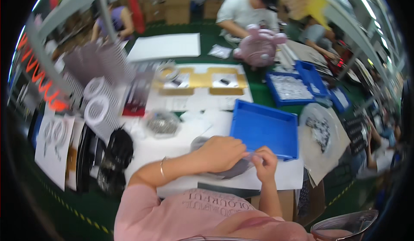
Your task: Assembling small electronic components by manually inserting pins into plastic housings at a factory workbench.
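In front of me on the white work surface lies a rounded grey thing (236,170) that seems to be in a clear plastic bag. My left hand (222,153) rests across its top with the fingers curled in, covering most of it. Close beside it, my right hand (265,160) is closed in a pinch at the thing's right end, where a bit of thin clear plastic (249,155) shows between the two hands. Just beyond my hands stands a blue plastic tray (265,129) with nothing in it.
A clear bag of small metallic parts (162,124) lies left of my hands. Farther left are white ring stacks (98,111) and a black bundle (120,144). Right of the tray sits a bag of small parts (319,129). Across the table, a person (246,14) works near a pink animal-shaped object (258,47).
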Demonstrator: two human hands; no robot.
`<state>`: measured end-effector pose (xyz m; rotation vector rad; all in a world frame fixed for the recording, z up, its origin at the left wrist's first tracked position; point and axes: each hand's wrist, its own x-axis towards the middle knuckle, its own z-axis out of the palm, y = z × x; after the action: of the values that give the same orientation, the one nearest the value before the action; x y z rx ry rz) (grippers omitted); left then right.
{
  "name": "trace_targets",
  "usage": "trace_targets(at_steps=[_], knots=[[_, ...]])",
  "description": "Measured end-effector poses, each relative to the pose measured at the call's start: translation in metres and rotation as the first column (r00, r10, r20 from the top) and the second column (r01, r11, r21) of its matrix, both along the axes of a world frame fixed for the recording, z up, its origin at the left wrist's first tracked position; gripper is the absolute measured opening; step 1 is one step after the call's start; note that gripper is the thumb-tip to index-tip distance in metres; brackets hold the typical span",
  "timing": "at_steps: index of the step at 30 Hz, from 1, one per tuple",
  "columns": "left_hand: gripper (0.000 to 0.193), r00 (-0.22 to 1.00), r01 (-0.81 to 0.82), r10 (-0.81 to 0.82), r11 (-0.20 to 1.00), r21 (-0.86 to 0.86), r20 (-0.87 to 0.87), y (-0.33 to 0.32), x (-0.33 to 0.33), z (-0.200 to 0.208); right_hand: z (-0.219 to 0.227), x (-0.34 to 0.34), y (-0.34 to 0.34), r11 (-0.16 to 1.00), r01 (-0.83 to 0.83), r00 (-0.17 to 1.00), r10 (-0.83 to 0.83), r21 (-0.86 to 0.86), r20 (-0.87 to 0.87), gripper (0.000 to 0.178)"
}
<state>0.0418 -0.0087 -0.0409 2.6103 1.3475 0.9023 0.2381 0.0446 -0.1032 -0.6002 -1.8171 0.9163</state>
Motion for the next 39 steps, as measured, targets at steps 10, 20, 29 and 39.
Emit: trace_targets(at_steps=[10, 20, 29, 39], knots=[[0.014, 0.989, -0.075, 0.074, 0.997, 0.005, 0.13, -0.005, 0.0, -0.002, -0.016, -0.025, -0.01, 0.99, -0.047, 0.971, 0.014, -0.129, -0.24, 0.01], [0.014, 0.998, -0.055, 0.056, 0.997, 0.061, -0.006, 0.006, -0.002, 0.01, -0.017, -0.031, -0.02, 0.95, -0.197, 0.964, 0.142, -0.244, -0.227, 0.023], [0.025, 0.986, 0.05, -0.038, 0.996, 0.07, -0.164, -0.008, -0.004, 0.023, -0.023, -0.024, -0.024, 0.998, -0.012, 0.987, 0.021, 0.054, -0.157, 0.01], [0.029, 0.933, 0.179, -0.136, 0.978, 0.104, -0.332, -0.005, 0.0, 0.019, -0.032, -0.015, -0.018, 0.976, 0.04, 0.98, 0.003, 0.212, -0.198, 0.034]])
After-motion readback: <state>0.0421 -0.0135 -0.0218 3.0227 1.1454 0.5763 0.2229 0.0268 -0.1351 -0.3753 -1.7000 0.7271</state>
